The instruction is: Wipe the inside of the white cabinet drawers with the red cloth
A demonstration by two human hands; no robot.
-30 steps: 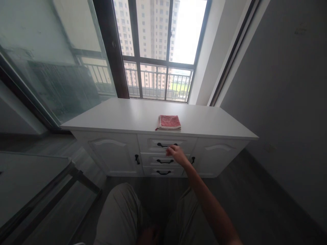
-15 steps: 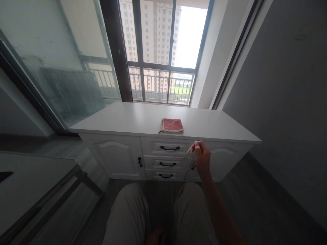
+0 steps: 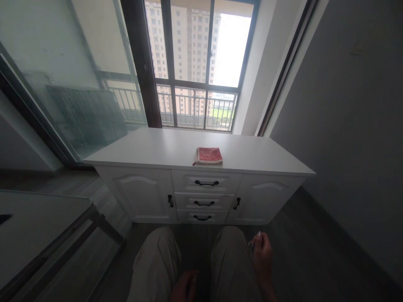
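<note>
A folded red and white cloth [image 3: 209, 155] lies near the front edge of the white cabinet top [image 3: 151, 147]. My right hand [image 3: 263, 251] is low beside my right knee, its fingers closed around something small and pale that I cannot make out. Between my thighs, at the bottom of the view, my left hand [image 3: 185, 286] is dim, with its fingers curled; whether it holds anything is hidden. Neither hand touches the cloth or the cabinet.
The cabinet has drawers with black handles [image 3: 206, 183] between two doors. A pale table [image 3: 44, 209] with a dark frame stands at the left. Behind the cabinet are a window and a glass panel [image 3: 91, 105]; a grey wall rises at the right.
My right hand has dropped from in front of the cabinet to beside my right knee. My left hand has come further into view between my thighs. The cloth stays on the cabinet.
</note>
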